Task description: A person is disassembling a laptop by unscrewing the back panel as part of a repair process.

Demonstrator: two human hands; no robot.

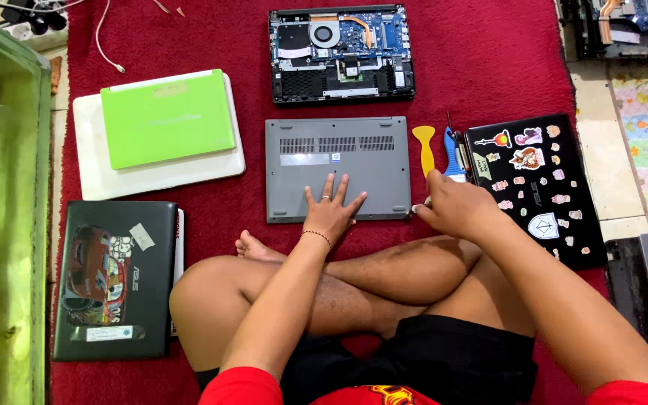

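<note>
A grey laptop [337, 154] lies upside down on the red carpet [489, 67] in front of my crossed legs. My left hand [331, 208] rests flat on its bottom cover near the front edge, fingers spread, a ring on one finger. My right hand [453, 204] is closed at the laptop's front right corner, seemingly pinching a small tool whose tip touches that corner; the tool is mostly hidden. A yellow pry tool [424, 146] and a blue tool [454, 155] lie just right of the laptop.
An opened laptop [341, 52] with exposed board and fan lies behind. A green laptop [166, 118] sits on a white one [88, 172] at left. Black laptops lie at lower left [114, 277] and at right, covered with stickers [538, 184]. A glass tank [1, 210] borders the left.
</note>
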